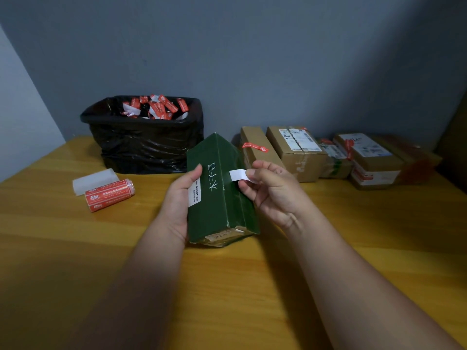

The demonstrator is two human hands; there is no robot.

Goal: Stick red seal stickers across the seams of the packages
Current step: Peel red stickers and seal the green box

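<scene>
Green package (pixel 217 188): centre of worktop (pixel 75 248), tilted on one edge; left hand (pixel 180 195) grips its left side. Right hand (pixel 271 190) pinches white strip (pixel 238 175) at its ridge. Sticker roll (pixel 110 195): left. Brown packages (pixel 298 152): back right edge. Lined bin (pixel 144 137): back edge

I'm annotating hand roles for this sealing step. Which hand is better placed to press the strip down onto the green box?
The right hand: it already pinches the white strip at the green box. The left hand grips the box's other side, steadying it.
</scene>
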